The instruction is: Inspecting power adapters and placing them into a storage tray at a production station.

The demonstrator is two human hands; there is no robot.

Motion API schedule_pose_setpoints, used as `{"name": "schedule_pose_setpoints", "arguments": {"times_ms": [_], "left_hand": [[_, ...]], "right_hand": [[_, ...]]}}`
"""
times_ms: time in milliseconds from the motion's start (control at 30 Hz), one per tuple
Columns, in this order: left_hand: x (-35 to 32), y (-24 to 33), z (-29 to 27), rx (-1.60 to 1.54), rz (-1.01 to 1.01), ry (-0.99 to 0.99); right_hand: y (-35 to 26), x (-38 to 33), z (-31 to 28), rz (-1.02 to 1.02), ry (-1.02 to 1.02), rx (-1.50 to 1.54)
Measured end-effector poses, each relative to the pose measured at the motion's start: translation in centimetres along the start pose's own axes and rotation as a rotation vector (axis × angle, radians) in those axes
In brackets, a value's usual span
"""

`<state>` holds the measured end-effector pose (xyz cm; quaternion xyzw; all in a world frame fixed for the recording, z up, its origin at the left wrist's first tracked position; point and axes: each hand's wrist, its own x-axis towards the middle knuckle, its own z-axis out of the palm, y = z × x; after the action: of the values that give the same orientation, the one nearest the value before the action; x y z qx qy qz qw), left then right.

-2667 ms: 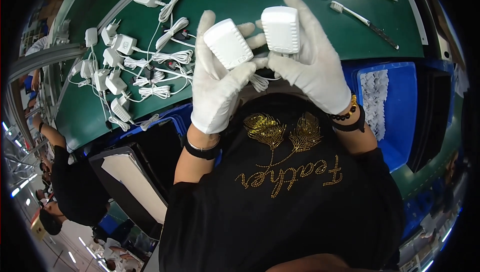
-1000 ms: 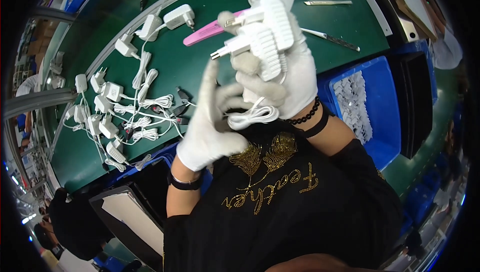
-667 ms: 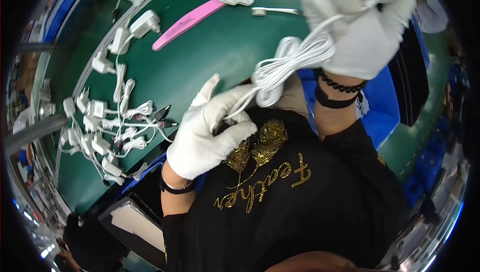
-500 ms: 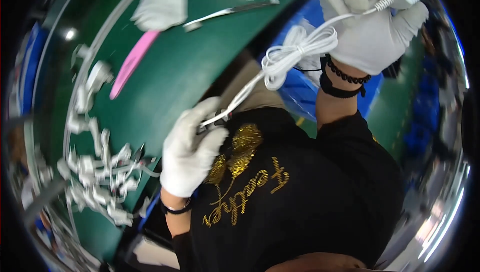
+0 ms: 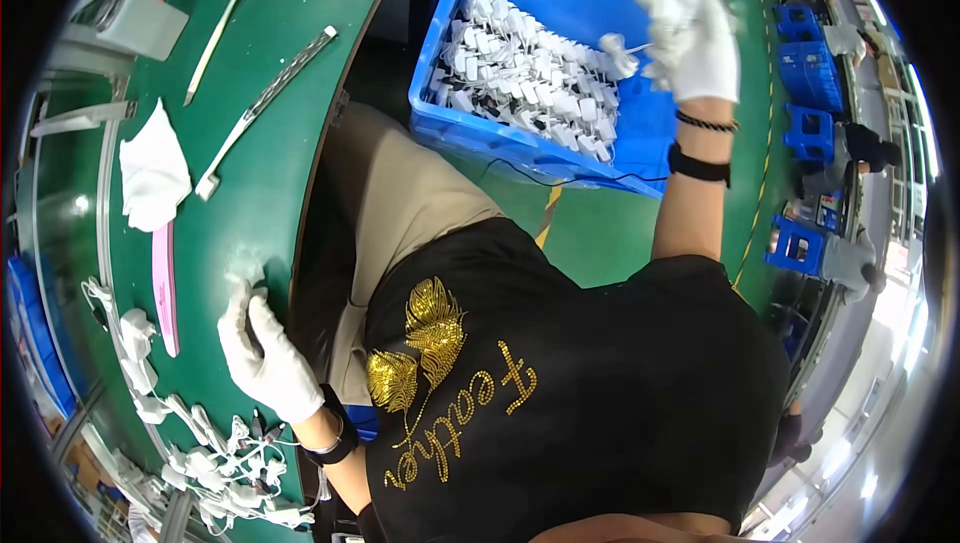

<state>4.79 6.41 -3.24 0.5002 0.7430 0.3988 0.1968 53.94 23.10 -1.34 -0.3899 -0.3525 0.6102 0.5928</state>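
Note:
My left hand [image 5: 268, 358], in a white glove, is over the green table [image 5: 250, 133] with its fingers apart and nothing seen between them. A hazy pale patch lies just past its fingertips; I cannot tell what it is. My right hand [image 5: 697, 38], also gloved, is raised over the right side of a blue crate [image 5: 425, 123]. Its fingers are closed and blurred around a white power adapter, mostly hidden by the glove. A white piece [image 5: 620, 56] hangs out to its left on a thin cord. Many white adapters [image 5: 530, 68] with bundled cables fill the crate's left part.
On the table are a white cloth [image 5: 155, 168], a pink strip [image 5: 164, 288], a brush [image 5: 265, 103] and a thin pale stick [image 5: 220, 38]. A heap of white adapters and cables [image 5: 225, 473] lies nearest my left wrist. Blue stools [image 5: 805, 133] and people are at the right.
My left hand has let go of the cable end and moved left over the table. My right hand has carried the adapters and coiled cable over the crate. The view has shifted.

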Motion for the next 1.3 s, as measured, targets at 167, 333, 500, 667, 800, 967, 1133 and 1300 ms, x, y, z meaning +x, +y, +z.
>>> {"name": "schedule_pose_setpoints", "arguments": {"times_ms": [167,333,500,667,800,967,1133,1300], "left_hand": [[-0.2,-0.1,0.5,0.094,-0.008,0.077],[-0.3,-0.5,0.8,0.209,-0.021,0.11],[-0.1,-0.2,1.3,0.329,-0.046,0.179],[1.2,1.2,2.2,0.519,0.143,0.189],[1.5,1.5,1.5,0.549,0.169,0.155],[1.5,1.9,-0.2,0.318,0.099,0.092],[3.2,1.6,-4.7,0.061,-0.121,0.466],[8.7,-2.3,-13.2,0.624,0.11,0.445]], "right_hand": [[15.3,9.0,-12.9,0.308,0.6,-0.274],[28.0,12.7,-20.8,0.395,0.789,-1.263],[32.2,14.5,-21.8,0.44,0.675,-1.498],[34.3,14.8,-22.9,0.521,0.455,-1.805],[34.6,15.3,-25.7,0.437,0.274,-1.976],[32.7,18.2,-24.3,0.334,0.519,-1.811],[22.9,17.2,-10.8,-0.053,0.616,-1.166],[13.6,10.1,9.6,-0.396,0.174,-0.765]]}}
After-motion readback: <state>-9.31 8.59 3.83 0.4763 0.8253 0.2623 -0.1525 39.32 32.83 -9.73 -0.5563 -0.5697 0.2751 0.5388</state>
